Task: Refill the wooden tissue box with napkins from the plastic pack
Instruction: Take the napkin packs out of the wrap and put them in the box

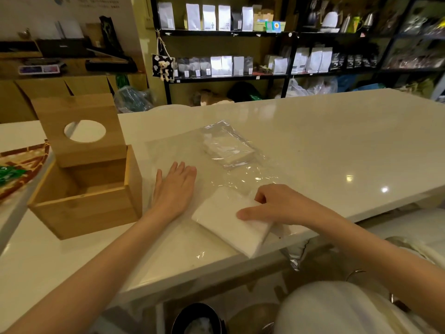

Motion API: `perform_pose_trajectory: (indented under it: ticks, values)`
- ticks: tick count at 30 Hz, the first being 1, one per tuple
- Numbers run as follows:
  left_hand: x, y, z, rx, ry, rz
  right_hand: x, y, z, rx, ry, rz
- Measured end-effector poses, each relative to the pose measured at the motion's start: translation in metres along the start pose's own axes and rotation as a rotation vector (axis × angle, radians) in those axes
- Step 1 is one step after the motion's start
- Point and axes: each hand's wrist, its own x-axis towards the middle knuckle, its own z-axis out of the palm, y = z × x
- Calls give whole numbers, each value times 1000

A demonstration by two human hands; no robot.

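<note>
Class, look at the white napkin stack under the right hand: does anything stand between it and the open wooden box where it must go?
Yes. The left hand lies flat on the counter between the napkin stack, gripped by the right hand, and the wooden box. The box's lid is raised, leaving its opening free.

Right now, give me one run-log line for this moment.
right hand: grips napkin stack | left hand: flat on plastic pack | wooden tissue box: lid up, looks empty

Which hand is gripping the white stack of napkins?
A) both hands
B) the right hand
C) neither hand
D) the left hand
B: the right hand curls its thumb and fingers around the napkin stack, while the left hand lies flat on the plastic pack.
</note>
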Motion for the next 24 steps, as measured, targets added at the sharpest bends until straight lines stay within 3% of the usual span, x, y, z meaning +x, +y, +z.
perform_pose_trajectory:
  ticks: [11, 16, 24]
  values:
    - [-2, -2, 0, 33, -52, 29, 5, -1, -14, 192, -147, 44]
    - [0, -3, 2, 36, -64, 28, 13, 1, -16, 120, -222, 58]
    - [2, -1, 4, -111, -57, -5, 9, 10, -63, 202, -316, 9]
